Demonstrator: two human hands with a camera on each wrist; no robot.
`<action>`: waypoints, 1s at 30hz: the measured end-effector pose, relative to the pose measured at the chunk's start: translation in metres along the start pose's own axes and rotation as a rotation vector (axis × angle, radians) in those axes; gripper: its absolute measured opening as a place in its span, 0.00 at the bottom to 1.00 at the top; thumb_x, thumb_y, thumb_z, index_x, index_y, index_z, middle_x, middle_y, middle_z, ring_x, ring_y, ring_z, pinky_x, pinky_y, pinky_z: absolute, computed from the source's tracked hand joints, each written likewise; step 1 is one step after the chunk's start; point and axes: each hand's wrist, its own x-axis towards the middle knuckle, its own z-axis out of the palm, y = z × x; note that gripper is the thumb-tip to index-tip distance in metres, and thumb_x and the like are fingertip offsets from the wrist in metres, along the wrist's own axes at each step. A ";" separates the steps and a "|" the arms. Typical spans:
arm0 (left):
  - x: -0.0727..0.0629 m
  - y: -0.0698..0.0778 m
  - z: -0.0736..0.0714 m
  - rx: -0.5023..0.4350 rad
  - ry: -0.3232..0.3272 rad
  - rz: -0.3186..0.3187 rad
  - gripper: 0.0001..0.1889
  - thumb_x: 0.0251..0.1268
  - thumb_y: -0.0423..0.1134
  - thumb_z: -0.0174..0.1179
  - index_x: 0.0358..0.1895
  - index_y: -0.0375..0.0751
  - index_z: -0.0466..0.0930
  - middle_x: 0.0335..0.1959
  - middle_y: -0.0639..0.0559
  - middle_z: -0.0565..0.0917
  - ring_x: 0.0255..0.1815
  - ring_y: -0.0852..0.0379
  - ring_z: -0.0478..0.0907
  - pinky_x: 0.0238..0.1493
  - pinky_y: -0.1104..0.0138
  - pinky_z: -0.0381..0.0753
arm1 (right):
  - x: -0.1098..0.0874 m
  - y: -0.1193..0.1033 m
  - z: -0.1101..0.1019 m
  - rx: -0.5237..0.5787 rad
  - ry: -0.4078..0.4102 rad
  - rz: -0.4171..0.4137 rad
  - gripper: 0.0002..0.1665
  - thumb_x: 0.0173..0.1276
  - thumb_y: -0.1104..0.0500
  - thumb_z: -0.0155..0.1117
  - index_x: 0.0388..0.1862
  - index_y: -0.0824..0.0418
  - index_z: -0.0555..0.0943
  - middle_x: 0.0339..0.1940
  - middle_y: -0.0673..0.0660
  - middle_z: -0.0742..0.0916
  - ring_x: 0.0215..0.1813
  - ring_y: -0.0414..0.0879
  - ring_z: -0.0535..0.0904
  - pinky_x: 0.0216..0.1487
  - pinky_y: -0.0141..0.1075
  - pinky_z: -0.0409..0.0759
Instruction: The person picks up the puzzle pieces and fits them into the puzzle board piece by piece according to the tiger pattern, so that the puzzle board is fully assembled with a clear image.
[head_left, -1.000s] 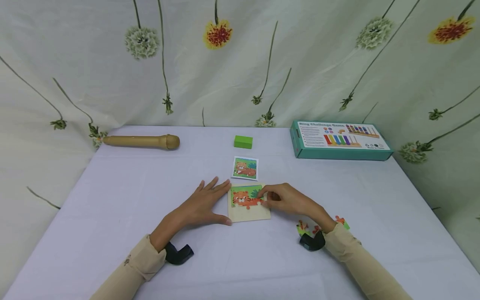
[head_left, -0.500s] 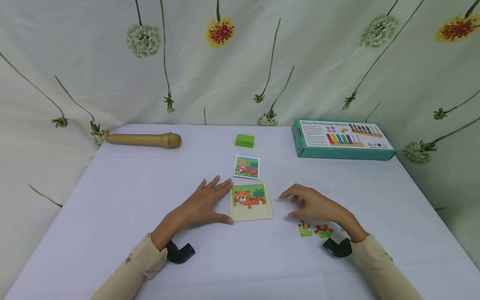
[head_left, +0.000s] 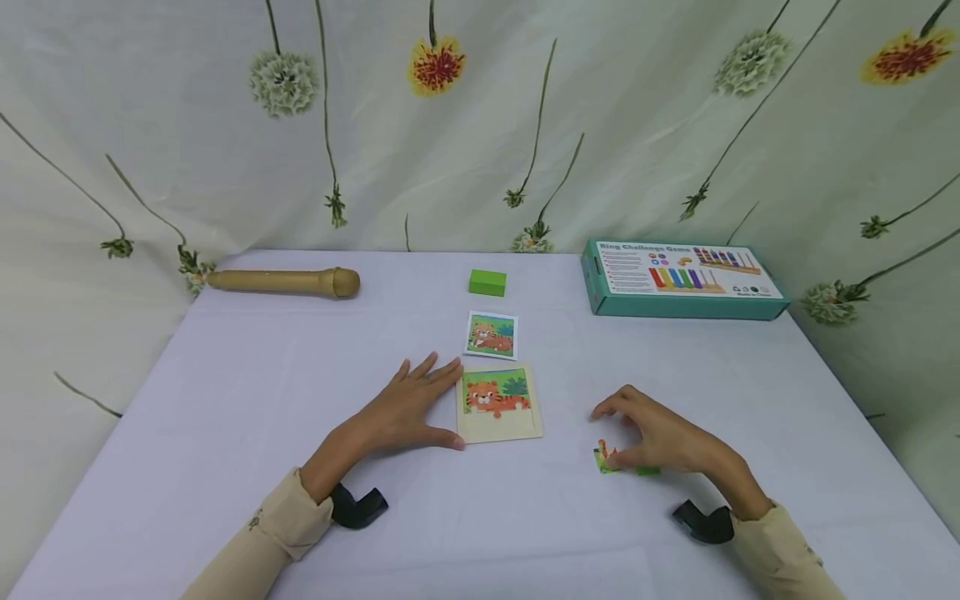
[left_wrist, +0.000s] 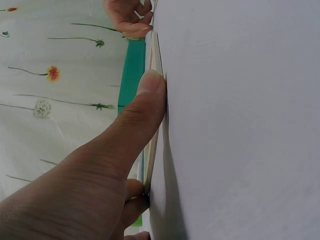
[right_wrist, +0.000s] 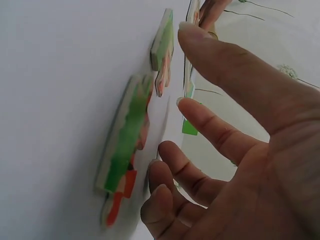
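Note:
My left hand (head_left: pixel 411 406) lies spread along the left side of a pale wooden puzzle board (head_left: pixel 495 429). Its thumb touches the lower corner and its fingertips the upper one. The tiger picture (head_left: pixel 497 394) fills the board's upper part; bare wood shows below. To the right, my right hand (head_left: pixel 663 433) hovers over loose puzzle pieces with its thumb and fingers apart, holding nothing. One piece (right_wrist: pixel 164 45) lies below the thumb tip in the right wrist view, and a longer piece (right_wrist: pixel 125 142) lies nearer the camera. In the head view the hand partly covers them.
Behind the board lies a tiger picture card (head_left: pixel 491 335), with a green block (head_left: pixel 487 282) beyond it. A teal game box (head_left: pixel 686 307) stands at the back right. A brown wooden stick (head_left: pixel 281 282) with a rounded end lies at the back left.
My right hand has left the board, moving right and toward me to the loose pieces. The piece it touched stays in the tiger picture. My left hand keeps its place.

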 end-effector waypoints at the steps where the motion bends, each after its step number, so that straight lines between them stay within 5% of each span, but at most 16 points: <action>1: 0.000 0.000 0.000 0.002 -0.002 0.000 0.59 0.41 0.71 0.67 0.76 0.47 0.51 0.77 0.55 0.53 0.79 0.46 0.37 0.74 0.45 0.34 | 0.000 0.000 0.000 -0.007 0.003 0.001 0.29 0.49 0.50 0.78 0.51 0.52 0.78 0.49 0.51 0.75 0.50 0.46 0.71 0.52 0.42 0.73; 15: 0.000 0.001 0.000 0.004 0.006 -0.012 0.59 0.40 0.70 0.68 0.76 0.48 0.52 0.77 0.55 0.53 0.79 0.47 0.37 0.74 0.45 0.34 | 0.000 0.001 0.003 -0.043 0.009 -0.021 0.18 0.51 0.51 0.78 0.38 0.49 0.80 0.42 0.47 0.74 0.46 0.42 0.70 0.50 0.37 0.73; 30: 0.001 0.000 0.001 0.005 0.008 -0.010 0.59 0.39 0.70 0.68 0.76 0.48 0.52 0.77 0.55 0.53 0.79 0.46 0.37 0.74 0.44 0.34 | -0.002 -0.005 0.004 -0.099 0.000 -0.020 0.21 0.45 0.53 0.81 0.34 0.48 0.78 0.37 0.46 0.74 0.40 0.41 0.69 0.42 0.33 0.72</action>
